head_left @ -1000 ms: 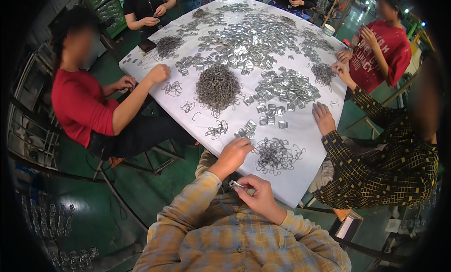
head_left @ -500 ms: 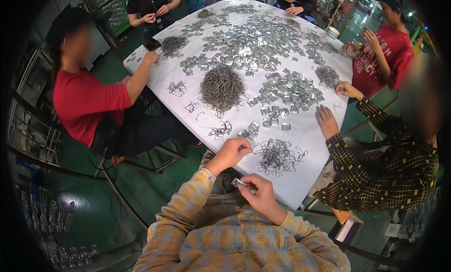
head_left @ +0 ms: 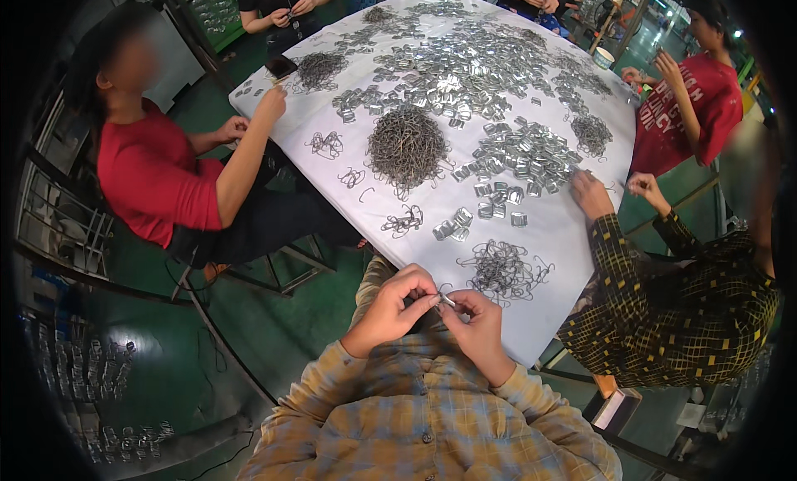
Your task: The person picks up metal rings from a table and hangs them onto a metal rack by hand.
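Observation:
Just off the table's near edge, my two hands come together with fingertips almost touching. My right hand (head_left: 479,325) pinches a small shiny metal piece (head_left: 448,300), like a bent plate or buckle. My left hand (head_left: 397,309) is closed in a pinch against it; a bit of thin bent wire shows at its fingertips, mostly hidden. Beyond my hands, on the white table top (head_left: 544,307), lies a loose pile of bent wire hooks (head_left: 502,271). Several shiny metal plates (head_left: 452,224) lie just past that pile, beside a small cluster of hooks (head_left: 403,221).
A dense heap of wire hooks (head_left: 407,147) and a spread of metal plates (head_left: 521,156) cover the middle. A person in red (head_left: 178,174) sits left; one in a patterned shirt (head_left: 664,307) sits close on the right. Others work round the far sides.
My left hand has left the edge of the near hook pile and moved back to meet my right hand. My right hand has lifted slightly with the metal piece. The person at right has shifted their hands.

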Demonstrator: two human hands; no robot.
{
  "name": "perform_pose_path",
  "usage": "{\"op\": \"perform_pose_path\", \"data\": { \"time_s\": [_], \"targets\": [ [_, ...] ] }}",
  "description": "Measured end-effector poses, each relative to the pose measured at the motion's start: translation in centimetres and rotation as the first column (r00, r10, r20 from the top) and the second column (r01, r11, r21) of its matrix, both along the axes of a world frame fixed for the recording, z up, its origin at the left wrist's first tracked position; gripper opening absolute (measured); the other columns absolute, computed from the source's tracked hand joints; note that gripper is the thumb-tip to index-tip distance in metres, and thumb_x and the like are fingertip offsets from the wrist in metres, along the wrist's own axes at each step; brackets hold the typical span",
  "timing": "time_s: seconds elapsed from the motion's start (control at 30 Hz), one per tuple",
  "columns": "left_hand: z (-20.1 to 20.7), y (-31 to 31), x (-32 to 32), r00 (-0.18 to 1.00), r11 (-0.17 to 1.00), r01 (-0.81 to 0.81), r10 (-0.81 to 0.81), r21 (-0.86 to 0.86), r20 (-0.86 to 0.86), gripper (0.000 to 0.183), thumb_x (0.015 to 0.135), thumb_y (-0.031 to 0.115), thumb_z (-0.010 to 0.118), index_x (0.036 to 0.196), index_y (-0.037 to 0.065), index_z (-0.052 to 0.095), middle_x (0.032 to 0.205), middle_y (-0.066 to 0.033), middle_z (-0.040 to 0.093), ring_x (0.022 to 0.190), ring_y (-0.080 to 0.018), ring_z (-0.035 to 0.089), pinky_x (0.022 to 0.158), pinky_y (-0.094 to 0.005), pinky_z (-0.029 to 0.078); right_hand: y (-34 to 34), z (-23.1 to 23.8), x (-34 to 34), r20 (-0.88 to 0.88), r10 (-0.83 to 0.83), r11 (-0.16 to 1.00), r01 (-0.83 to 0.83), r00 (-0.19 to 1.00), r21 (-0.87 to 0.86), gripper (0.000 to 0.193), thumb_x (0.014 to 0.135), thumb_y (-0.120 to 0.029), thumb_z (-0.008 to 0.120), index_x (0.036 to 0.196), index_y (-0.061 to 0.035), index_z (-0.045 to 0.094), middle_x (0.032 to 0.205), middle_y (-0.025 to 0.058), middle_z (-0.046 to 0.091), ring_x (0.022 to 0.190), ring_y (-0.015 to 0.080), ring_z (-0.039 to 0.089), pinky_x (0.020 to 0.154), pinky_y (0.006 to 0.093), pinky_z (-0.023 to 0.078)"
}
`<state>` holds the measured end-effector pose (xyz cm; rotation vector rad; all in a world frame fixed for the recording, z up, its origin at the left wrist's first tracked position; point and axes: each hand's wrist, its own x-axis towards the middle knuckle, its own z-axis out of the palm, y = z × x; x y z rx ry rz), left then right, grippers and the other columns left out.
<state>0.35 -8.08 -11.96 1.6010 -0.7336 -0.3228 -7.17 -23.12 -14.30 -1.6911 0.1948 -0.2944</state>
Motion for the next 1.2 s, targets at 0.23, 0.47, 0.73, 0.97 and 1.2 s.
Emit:
{"op": "perform_pose_path", "data": {
  "time_s": [0.23,0.47,0.73,0.97,1.2],
  "targets": [
    [0.1,-0.8,-0.6,0.935,0.977,-0.214,0.202,0.012,0.29,0.012,0.075,-0.002,0.064,0.081,0.001,0.054,0.082,-0.0088,0.052,0.078,-0.0242,0.052,0.07,-0.0312,0.042,0.2,0.7,0.1,-0.018,-0.037,0.998,0.036,0.999,-0.06,0.012,0.074,-0.005,0.071,0.081,0.0021,0.064,0.067,0.0055,0.061,0.059,0.008,0.055,0.055,0.0225,0.046],
    [0.4,-1.2,-1.1,0.916,0.964,-0.266,0.26,-0.025,0.305,0.011,0.078,-0.004,0.06,0.085,0.001,0.052,0.084,-0.0096,0.056,0.082,-0.0235,0.055,0.075,-0.0309,0.044,0.5,1.6,0.4,0.029,-0.009,0.985,0.014,1.0,-0.172,0.012,0.074,-0.006,0.071,0.081,0.0009,0.064,0.07,0.0092,0.063,0.058,0.0116,0.058,0.054,0.0234,0.047],
    [-1.2,-0.3,-1.7,0.98,0.959,-0.197,0.2,-0.203,-0.005,0.007,0.086,-0.003,0.053,0.089,0.001,0.048,0.089,-0.0097,0.059,0.081,-0.0155,0.057,0.075,-0.027,0.045,-3.3,-0.4,4.2,0.103,0.084,0.941,-0.045,0.991,-0.335,0.017,0.075,-0.012,0.07,0.085,0.0001,0.066,0.073,0.0107,0.061,0.068,0.0242,0.059,0.063,0.0331,0.047],
    [-1.0,0.0,-1.7,0.981,0.984,-0.133,0.148,-0.123,0.127,0.008,0.086,-0.003,0.052,0.088,0.002,0.047,0.09,-0.0109,0.058,0.084,-0.0177,0.057,0.077,-0.0284,0.044,-3.4,-4.4,10.6,0.188,0.104,0.601,0.089,0.977,-0.794,0.022,0.071,-0.008,0.067,0.092,-0.002,0.065,0.09,0.0106,0.057,0.089,0.0292,0.052,0.074,0.0405,0.042],
    [-1.2,0.5,-1.6,0.971,0.979,-0.182,0.193,-0.09,0.141,0.007,0.086,-0.003,0.052,0.088,0.002,0.047,0.089,-0.01,0.059,0.082,-0.0174,0.057,0.076,-0.0283,0.045,-4.0,-4.0,12.2,0.164,0.054,0.691,0.081,0.985,-0.718,0.01,0.072,-0.007,0.065,0.08,-0.0018,0.063,0.082,0.0092,0.057,0.08,0.0261,0.054,0.066,0.0369,0.042]
  ]
}}
